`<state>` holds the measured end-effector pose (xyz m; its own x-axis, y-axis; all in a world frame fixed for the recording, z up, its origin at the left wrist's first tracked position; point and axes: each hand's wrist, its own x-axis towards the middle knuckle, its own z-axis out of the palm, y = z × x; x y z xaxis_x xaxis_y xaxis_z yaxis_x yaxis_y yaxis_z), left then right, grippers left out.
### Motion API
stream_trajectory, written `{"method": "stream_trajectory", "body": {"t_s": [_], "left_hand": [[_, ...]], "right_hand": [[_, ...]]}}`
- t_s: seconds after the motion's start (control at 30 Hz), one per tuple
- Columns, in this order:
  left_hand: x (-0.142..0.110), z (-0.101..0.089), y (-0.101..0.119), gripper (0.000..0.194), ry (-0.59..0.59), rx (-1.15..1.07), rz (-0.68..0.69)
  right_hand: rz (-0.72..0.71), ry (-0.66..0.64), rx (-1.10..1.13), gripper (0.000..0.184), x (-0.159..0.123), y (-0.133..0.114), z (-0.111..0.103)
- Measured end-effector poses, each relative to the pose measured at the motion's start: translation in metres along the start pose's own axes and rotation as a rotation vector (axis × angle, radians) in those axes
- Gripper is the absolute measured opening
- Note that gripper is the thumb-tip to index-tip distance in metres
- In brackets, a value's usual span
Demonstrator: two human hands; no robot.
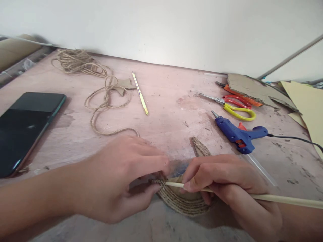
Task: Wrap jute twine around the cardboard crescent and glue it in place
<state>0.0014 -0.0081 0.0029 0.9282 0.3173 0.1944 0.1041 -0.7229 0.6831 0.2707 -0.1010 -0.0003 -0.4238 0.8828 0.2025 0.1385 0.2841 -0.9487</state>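
My left fingers (pixel 157 164) pinch the left end of the twine-wrapped piece (pixel 186 203); my right fingers (pixel 188 186) are clamped on a thin stick (pixel 290 200), its tip against the twine. The piece lies by the table's near edge. Beyond my right hand, the glue gun (pixel 237 132) and scissors (pixel 227 102) lie toward the right edge; the phone (pixel 27 124) sits at the left edge. My left hand hides part of the piece.

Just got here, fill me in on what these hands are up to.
The left hand pinches a twine-wrapped cardboard piece at one end. The right hand holds a thin pale stick, its tip at the twine beside the left fingers. Rows of twine cover the curved edge; some cardboard inside is bare. A glue gun lies nearby.
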Motion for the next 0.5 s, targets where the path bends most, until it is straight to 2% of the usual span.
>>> {"method": "stream_trajectory", "body": {"t_s": [0.5], "left_hand": [[0.0032, -0.0044, 0.0022, 0.018, -0.019, 0.009, -0.005]], "right_hand": [[0.034, 0.087, 0.127, 0.028, -0.0064, 0.0031, -0.0002]]}}
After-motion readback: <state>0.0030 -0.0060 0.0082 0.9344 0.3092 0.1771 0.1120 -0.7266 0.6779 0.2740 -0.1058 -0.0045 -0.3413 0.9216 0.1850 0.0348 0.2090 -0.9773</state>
